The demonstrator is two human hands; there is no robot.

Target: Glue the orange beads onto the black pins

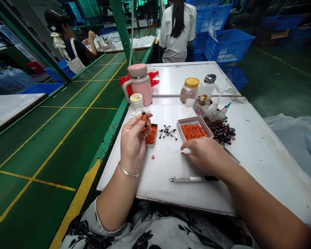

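Observation:
My left hand [134, 143] is raised above the white work board [259, 166], pinching a tiny black pin [143, 113] between thumb and forefinger. My right hand [206, 155] rests on the board, shut on a white-handled pointed tool [187, 150], just in front of a white tray of orange beads [193, 131]. A smaller box of orange beads [151, 135] lies under my left fingers. Several loose black pins [167, 131] lie between the two boxes. A heap of black pieces with red bits [223, 134] lies to the right. A silver-and-black pen-like tool [194, 179] lies near the front.
A pink insulated mug [139, 84], a yellow-lidded jar [189, 90], and a white bottle [206, 86] stand at the back. A green conveyor belt [67, 117] with yellow lines runs along the left. Co-workers sit and stand beyond it, near stacked blue crates [228, 45].

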